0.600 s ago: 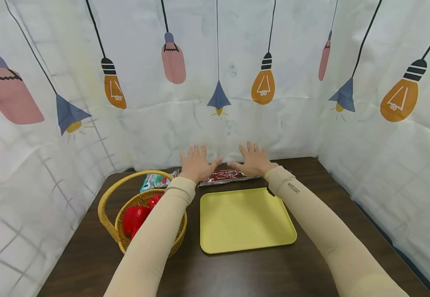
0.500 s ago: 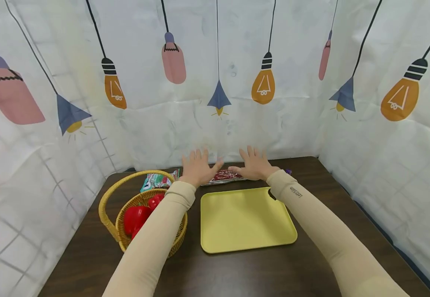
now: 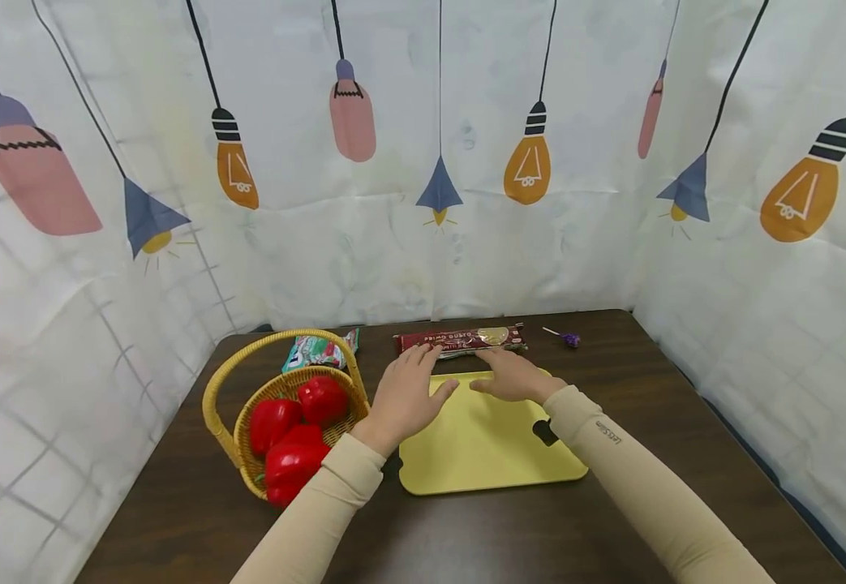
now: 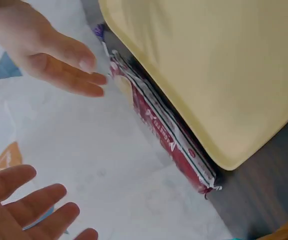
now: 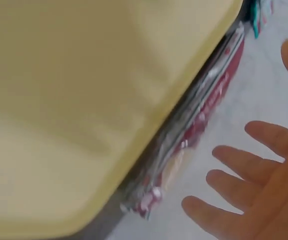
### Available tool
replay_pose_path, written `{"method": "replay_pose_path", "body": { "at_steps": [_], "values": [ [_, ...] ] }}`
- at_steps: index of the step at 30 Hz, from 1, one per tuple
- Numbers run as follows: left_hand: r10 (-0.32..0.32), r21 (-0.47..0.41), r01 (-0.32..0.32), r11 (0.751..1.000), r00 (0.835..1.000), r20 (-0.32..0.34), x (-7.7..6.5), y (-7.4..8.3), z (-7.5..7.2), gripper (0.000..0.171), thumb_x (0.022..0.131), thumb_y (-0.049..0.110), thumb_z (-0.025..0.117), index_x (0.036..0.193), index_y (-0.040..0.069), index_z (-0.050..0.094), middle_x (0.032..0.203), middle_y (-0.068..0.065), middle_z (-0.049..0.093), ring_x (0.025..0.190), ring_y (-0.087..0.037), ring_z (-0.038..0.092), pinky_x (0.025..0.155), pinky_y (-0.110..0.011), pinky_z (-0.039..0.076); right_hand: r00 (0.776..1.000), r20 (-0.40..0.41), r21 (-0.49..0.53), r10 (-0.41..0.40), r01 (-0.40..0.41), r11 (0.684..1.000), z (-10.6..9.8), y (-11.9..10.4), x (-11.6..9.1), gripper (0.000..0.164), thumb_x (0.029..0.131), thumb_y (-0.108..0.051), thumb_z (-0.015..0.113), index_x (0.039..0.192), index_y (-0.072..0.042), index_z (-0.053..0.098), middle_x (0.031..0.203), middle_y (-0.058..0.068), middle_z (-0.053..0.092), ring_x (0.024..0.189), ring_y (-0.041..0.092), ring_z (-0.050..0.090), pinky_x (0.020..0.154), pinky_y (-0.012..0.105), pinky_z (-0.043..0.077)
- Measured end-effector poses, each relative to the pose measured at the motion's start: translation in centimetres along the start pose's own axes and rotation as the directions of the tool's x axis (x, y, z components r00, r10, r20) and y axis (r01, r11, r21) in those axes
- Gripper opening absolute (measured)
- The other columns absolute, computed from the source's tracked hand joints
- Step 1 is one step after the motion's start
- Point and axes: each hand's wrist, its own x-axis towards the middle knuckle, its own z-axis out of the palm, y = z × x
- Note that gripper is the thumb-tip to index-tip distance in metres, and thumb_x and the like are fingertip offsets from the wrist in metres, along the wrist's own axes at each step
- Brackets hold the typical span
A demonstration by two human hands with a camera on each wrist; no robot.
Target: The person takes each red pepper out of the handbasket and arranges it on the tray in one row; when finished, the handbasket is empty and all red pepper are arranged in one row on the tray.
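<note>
Both hands hover over the far part of a yellow tray [image 3: 496, 454], fingers spread and holding nothing. My left hand [image 3: 406, 397] is above the tray's left side, close to a wicker basket [image 3: 220, 389] with red bell peppers [image 3: 294, 466] in it. Toward the tray's far right is my right hand [image 3: 512, 375], palm down. Just behind the tray lies a long dark-red spaghetti packet [image 3: 459, 339]; in the right wrist view the packet [image 5: 204, 110] runs along the tray's rim, with the right fingers [image 5: 239, 160] apart from it.
A small teal snack packet [image 3: 313, 352] lies behind the basket. At the back right is a purple-wrapped lollipop [image 3: 571, 340] on the dark wooden table [image 3: 656, 389]. A white curtain [image 3: 393, 268] printed with lamps hangs around the table's back and sides.
Both hands have drawn back from the table's far edge toward the person, now over the tray. The spaghetti packet, the lollipop and more of the peppers have come into sight.
</note>
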Motion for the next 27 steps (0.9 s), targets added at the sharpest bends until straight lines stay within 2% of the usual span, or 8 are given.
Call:
{"method": "replay_pose_path", "body": {
  "at_steps": [5, 9, 14, 18, 20, 22, 24, 27],
  "values": [
    [0.015, -0.074, -0.024, 0.997, 0.992, -0.121, -2.5, -0.1, 0.0, 0.051, 0.095, 0.043, 0.060, 0.135, 0.012, 0.058, 0.136, -0.009, 0.056, 0.128, -0.028, 0.050, 0.103, -0.049, 0.041, 0.997, -0.064, 0.073, -0.048, 0.053, 0.996, 1.9, -1.1, -0.7, 0.060, 0.096, -0.039, 0.062, 0.142, -0.005, 0.048, 0.142, 0.014, 0.051, 0.131, 0.033, 0.048, 0.104, 0.050, 0.040],
    [-0.025, -0.165, -0.013, 0.986, 0.973, -0.231, -4.4, -0.7, -0.3, 0.039, 0.093, 0.036, 0.065, 0.125, 0.013, 0.065, 0.127, -0.004, 0.063, 0.118, -0.024, 0.057, 0.095, -0.044, 0.049, 0.991, -0.099, 0.105, -0.088, 0.099, 0.990, 3.3, -2.5, -1.2, 0.051, 0.095, -0.037, 0.063, 0.136, -0.007, 0.056, 0.134, 0.011, 0.059, 0.123, 0.030, 0.055, 0.100, 0.047, 0.044],
    [-0.094, -0.273, -0.015, 0.962, 0.918, -0.384, -6.7, -2.6, -1.8, 0.031, 0.089, 0.026, 0.071, 0.118, 0.013, 0.068, 0.121, -0.003, 0.066, 0.112, -0.022, 0.061, 0.092, -0.043, 0.051, 0.979, -0.128, 0.181, -0.161, 0.183, 0.966, 4.9, -4.5, -1.7, 0.044, 0.096, -0.032, 0.062, 0.131, -0.005, 0.060, 0.127, 0.014, 0.063, 0.118, 0.030, 0.059, 0.096, 0.048, 0.046],
    [-0.115, -0.283, -0.034, 0.958, 0.862, -0.494, -8.8, -5.2, -3.8, 0.028, 0.090, 0.022, 0.070, 0.116, 0.011, 0.068, 0.120, -0.005, 0.066, 0.113, -0.024, 0.060, 0.095, -0.044, 0.048, 0.970, -0.139, 0.241, -0.199, 0.228, 0.944, 5.9, -5.7, -2.1, 0.043, 0.097, -0.031, 0.060, 0.129, -0.003, 0.060, 0.126, 0.014, 0.063, 0.116, 0.032, 0.059, 0.094, 0.049, 0.047],
    [-0.115, -0.271, -0.060, 0.961, 0.801, -0.587, -9.7, -6.4, -4.8, 0.024, 0.089, 0.016, 0.069, 0.112, 0.009, 0.070, 0.117, -0.006, 0.067, 0.110, -0.025, 0.061, 0.096, -0.037, 0.047, 0.967, -0.147, 0.257, -0.209, 0.242, 0.936, 6.4, -6.3, -2.3, 0.042, 0.097, -0.032, 0.060, 0.129, -0.004, 0.061, 0.125, 0.013, 0.064, 0.114, 0.032, 0.060, 0.092, 0.048, 0.048],
    [-0.124, -0.273, -0.099, 0.957, 0.710, -0.693, -10.4, -7.5, -5.7, 0.019, 0.089, 0.011, 0.067, 0.107, 0.005, 0.071, 0.110, -0.009, 0.069, 0.104, -0.024, 0.063, 0.096, -0.028, 0.045, 0.965, -0.157, 0.278, -0.209, 0.246, 0.928, 6.9, -6.8, -2.5, 0.042, 0.097, -0.032, 0.060, 0.128, -0.004, 0.061, 0.125, 0.012, 0.064, 0.113, 0.033, 0.060, 0.092, 0.047, 0.048],
    [-0.150, -0.291, -0.161, 0.943, 0.576, -0.803, -11.0, -8.3, -6.4, 0.016, 0.088, 0.005, 0.063, 0.099, 0.000, 0.072, 0.101, -0.015, 0.070, 0.096, -0.020, 0.064, 0.092, -0.020, 0.044, 0.965, -0.161, 0.295, -0.207, 0.247, 0.923, 7.4, -7.1, -2.6, 0.042, 0.097, -0.032, 0.060, 0.129, -0.005, 0.061, 0.125, 0.011, 0.065, 0.112, 0.032, 0.061, 0.091, 0.045, 0.049],
    [-0.238, -0.330, -0.261, 0.907, 0.330, -0.914, -11.8, -9.0, -7.2, 0.016, 0.085, -0.001, 0.056, 0.087, -0.010, 0.069, 0.088, -0.018, 0.068, 0.085, -0.012, 0.062, 0.082, -0.015, 0.043, 0.963, -0.171, 0.332, -0.209, 0.256, 0.908, 8.0, -7.8, -2.8, 0.041, 0.097, -0.030, 0.061, 0.129, -0.005, 0.061, 0.124, 0.011, 0.065, 0.111, 0.032, 0.061, 0.091, 0.043, 0.050]
  ]
}}
